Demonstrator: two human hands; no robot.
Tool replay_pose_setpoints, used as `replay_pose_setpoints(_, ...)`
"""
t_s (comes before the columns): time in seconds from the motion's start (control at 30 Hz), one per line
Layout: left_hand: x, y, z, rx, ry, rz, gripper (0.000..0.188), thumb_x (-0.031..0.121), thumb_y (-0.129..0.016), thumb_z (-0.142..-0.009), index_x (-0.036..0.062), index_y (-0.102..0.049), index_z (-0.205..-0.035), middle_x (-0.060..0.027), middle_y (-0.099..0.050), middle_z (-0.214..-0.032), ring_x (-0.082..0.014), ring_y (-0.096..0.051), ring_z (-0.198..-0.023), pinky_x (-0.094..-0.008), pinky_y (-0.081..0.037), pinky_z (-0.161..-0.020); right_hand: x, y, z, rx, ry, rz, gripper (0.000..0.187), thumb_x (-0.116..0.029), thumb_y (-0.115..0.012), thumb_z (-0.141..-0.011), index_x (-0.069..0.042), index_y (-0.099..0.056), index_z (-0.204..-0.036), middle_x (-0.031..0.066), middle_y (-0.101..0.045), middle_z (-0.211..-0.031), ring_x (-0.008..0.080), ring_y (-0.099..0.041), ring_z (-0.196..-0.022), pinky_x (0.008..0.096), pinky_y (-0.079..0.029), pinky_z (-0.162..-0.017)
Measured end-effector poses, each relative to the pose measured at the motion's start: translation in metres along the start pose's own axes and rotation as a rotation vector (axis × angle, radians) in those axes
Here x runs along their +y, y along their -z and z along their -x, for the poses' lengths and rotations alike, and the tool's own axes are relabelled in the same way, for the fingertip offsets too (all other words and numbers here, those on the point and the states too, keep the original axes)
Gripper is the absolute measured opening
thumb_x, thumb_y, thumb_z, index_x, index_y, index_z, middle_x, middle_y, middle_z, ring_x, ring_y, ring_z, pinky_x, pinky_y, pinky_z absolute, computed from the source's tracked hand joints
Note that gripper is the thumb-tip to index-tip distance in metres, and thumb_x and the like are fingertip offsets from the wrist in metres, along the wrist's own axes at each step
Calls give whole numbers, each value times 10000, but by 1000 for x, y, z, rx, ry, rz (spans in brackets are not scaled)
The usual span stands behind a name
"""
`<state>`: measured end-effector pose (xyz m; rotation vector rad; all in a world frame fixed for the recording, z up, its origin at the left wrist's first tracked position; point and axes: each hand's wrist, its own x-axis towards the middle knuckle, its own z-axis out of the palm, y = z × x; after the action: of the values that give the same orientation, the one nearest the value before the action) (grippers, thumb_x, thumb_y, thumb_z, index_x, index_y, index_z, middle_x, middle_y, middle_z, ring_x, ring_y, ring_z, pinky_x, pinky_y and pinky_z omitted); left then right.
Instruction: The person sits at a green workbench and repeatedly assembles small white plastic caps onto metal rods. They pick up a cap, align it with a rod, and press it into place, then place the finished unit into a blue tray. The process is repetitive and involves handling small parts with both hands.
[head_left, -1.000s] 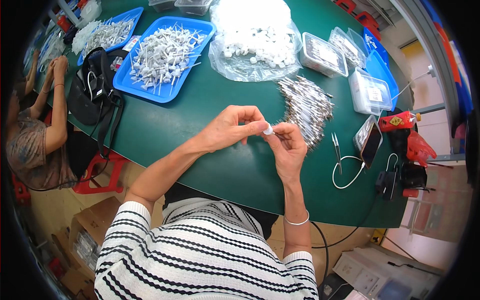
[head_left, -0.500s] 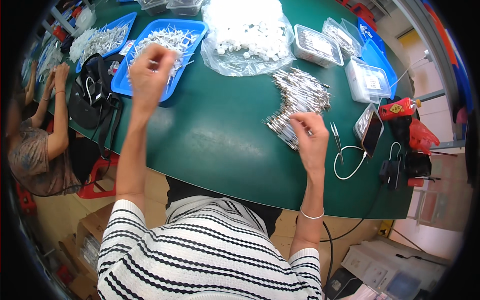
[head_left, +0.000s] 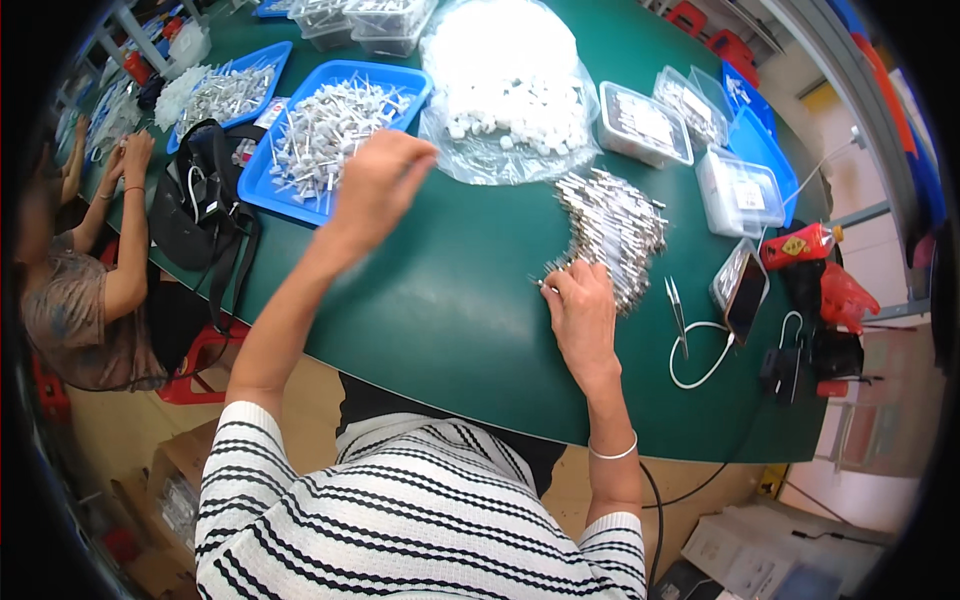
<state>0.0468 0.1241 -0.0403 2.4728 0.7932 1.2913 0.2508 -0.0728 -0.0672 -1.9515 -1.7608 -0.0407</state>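
My left hand (head_left: 380,190) is above the table between a blue tray (head_left: 248,182) and a clear bag (head_left: 470,172) of small white caps. Its fingers point right, but motion blur hides how they close and whether they hold anything. The tray is heaped with thin stems with white heads (head_left: 325,130). My right hand (head_left: 582,315) is at the near left edge of a pile of thin metal-tipped rods (head_left: 615,225). Its thumb and fingers pinch one rod there; the fingers partly cover it.
Tweezers (head_left: 676,310), a white cable (head_left: 690,384) and a phone (head_left: 744,278) lie right of the pile. Lidded clear boxes (head_left: 645,125) stand behind. A black bag (head_left: 195,205) sits at the left, near a co-worker's hands (head_left: 130,155). A red bottle (head_left: 797,246) is at the far right.
My left hand has left its place over the blue tray and moved right. My right hand has shifted left and nearer, to the pile's near left edge. The view has tilted slightly.
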Motion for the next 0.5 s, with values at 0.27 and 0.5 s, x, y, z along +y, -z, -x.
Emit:
replay_pose_setpoints(0.27,-30,-108,-41,-158,-18,-23,72,79,-627,-817,29,-660,-858,-121,-632,-815,-301,-606,-817,-405,-475,-729,-11,19,-13,162,34,-307,120,-8,-665,-779,-19,-587,-869,95,-622,-915,254,-574,-859,354,-428,-756)
replay_pose_setpoints(0.5,-41,-139,-51,-301,58,-115,128,91,-664,-777,12,-640,-874,-161,-621,-828,-333,-602,-853,-427,-476,-766,-5,29,-14,233,-317,-912,55,-9,-595,-885,-5,-579,-938,54,-640,-852,86,-582,-710,227,-470,-635)
